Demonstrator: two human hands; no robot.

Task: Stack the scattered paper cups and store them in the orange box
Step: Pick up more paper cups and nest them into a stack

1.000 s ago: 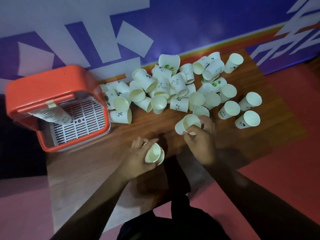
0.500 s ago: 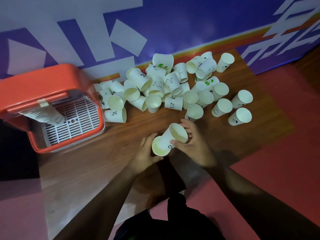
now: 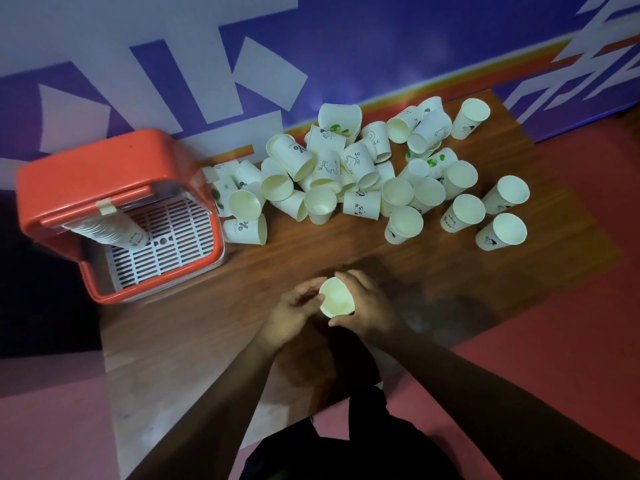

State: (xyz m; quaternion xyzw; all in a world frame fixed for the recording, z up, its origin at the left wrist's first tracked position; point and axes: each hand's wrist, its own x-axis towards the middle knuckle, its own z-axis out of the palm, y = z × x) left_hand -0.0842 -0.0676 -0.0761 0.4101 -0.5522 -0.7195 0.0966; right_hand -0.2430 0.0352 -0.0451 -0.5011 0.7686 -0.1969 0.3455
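Orange plastic forms the storage box (image 3: 104, 174) standing at the left of the brown wooden surface (image 3: 214, 323), its lid raised and a white slotted tray visible inside. One long nested stack of white paper cups (image 3: 107, 233) already lies slanted in the box, so a first batch looks stored. Most of the work seems to remain: a large heap of loose printed white paper cups (image 3: 346, 168) sprawls across the far side of the surface, some upright, many tipped on their sides, with a few standing apart at the right, such as one upright cup (image 3: 502, 232).

At the near middle, both hands meet around a small held stack of cups (image 3: 336, 296), its open mouth facing up. The left hand (image 3: 294, 311) curls its fingers against the stack's left side; the right hand (image 3: 370, 306) wraps it from the right, thumb and fingers closed on the rim. How many cups are nested there cannot be told.
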